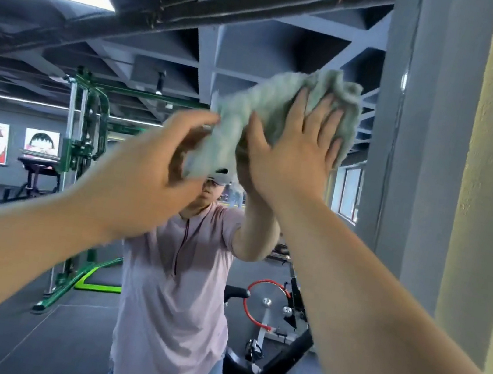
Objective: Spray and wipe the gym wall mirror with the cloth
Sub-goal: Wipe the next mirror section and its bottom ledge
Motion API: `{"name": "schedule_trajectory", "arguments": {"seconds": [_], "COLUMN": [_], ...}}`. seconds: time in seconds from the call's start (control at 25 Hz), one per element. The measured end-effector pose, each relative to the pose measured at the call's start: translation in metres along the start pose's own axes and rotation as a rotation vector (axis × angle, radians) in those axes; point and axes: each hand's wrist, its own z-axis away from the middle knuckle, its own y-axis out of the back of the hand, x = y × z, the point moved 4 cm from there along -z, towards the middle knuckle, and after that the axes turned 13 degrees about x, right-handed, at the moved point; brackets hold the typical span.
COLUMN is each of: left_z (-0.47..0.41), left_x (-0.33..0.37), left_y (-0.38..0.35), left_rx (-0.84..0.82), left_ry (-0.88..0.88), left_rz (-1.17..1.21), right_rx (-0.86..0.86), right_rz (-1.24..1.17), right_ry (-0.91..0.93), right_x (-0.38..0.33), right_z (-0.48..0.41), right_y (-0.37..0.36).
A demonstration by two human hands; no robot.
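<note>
**A:** Head view: our right hand (294,155) lies flat, fingers straight and spread, pressing the cloth (270,104) onto the mirror (101,37) around 1 o'clock in the frame. We'd keep the palm flat and overlap our strokes to avoid streaks.

**B:** Agreed. The cloth bunches past the fingertips at 12 o'clock, and its tail trails toward 8 o'clock, right at our left hand (145,171). Those fingers curl by the tail, but it's blurry, so we can't tell if they pinch it. We'd tuck that tail under.
</note>
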Motion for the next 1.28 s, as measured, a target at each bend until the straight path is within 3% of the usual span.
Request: {"name": "schedule_trajectory", "arguments": {"seconds": [0.04, 0.08, 0.2, 0.24, 0.28, 0.4, 0.44, 0.52, 0.64, 0.68, 0.72, 0.84, 0.92, 1.0, 1.12, 1.16, 1.24, 1.28], "left_z": [-0.007, -0.017, -0.028, -0.027, -0.026, -0.029, -0.033, -0.039, -0.055, -0.061, -0.063, -0.084, -0.097, -0.106, -0.107, -0.105, -0.101, -0.101], "left_x": [-0.008, -0.011, -0.021, -0.029, -0.030, -0.033, -0.033, -0.034, -0.021, -0.016, -0.014, 0.012, 0.023, 0.033, 0.035, 0.030, 0.017, 0.010], "left_y": [0.016, 0.027, 0.045, 0.052, 0.056, 0.061, 0.056, 0.050, 0.028, 0.023, 0.025, 0.002, -0.002, -0.012, -0.016, -0.014, -0.004, 0.001], "left_rx": [0.058, 0.127, 0.223, 0.227, 0.225, 0.225, 0.228, 0.237, 0.306, 0.320, 0.325, 0.319, 0.324, 0.362, 0.388, 0.377, 0.380, 0.384], "left_ry": [-0.015, -0.041, -0.128, -0.170, -0.207, -0.213, -0.213, -0.208, -0.251, -0.262, -0.283, -0.369, -0.400, -0.407, -0.403, -0.410, -0.417, -0.427], "left_rz": [-0.010, -0.030, -0.078, -0.090, -0.109, -0.113, -0.122, -0.136, -0.120, -0.112, -0.123, -0.126, -0.125, -0.140, -0.149, -0.167, -0.205, -0.226], "right_rx": [0.004, 0.001, -0.015, -0.006, 0.000, 0.138, 0.181, 0.166, 0.074, 0.067, 0.057, 0.092, 0.108, 0.062, 0.000, -0.012, 0.062, 0.095], "right_rz": [0.003, -0.018, -0.145, -0.101, -0.060, 0.029, 0.122, 0.211, 0.034, 0.017, 0.061, 0.345, 0.283, 0.186, -0.116, -0.144, -0.014, 0.063], "right_ry": [-0.032, 0.050, 0.613, 0.672, 0.591, -0.071, -0.159, -0.041, 0.574, 0.683, 0.667, 0.131, -0.004, 0.206, 0.824, 0.951, 0.922, 0.709], "right_x": [-0.025, -0.049, -0.073, -0.061, -0.040, 0.027, 0.028, -0.012, -0.025, -0.008, 0.012, 0.086, 0.064, 0.024, 0.011, 0.021, 0.050, 0.055], "right_z": [0.005, 0.014, 0.056, 0.055, 0.042, -0.025, -0.040, -0.036, -0.002, 0.010, 0.013, -0.042, -0.061, -0.053, 0.006, 0.019, -0.008, -0.033], "right_y": [-0.006, -0.012, -0.024, -0.018, -0.009, 0.013, 0.016, 0.013, -0.001, 0.003, 0.006, 0.033, 0.034, 0.026, 0.003, 0.000, 0.004, 0.009]}}
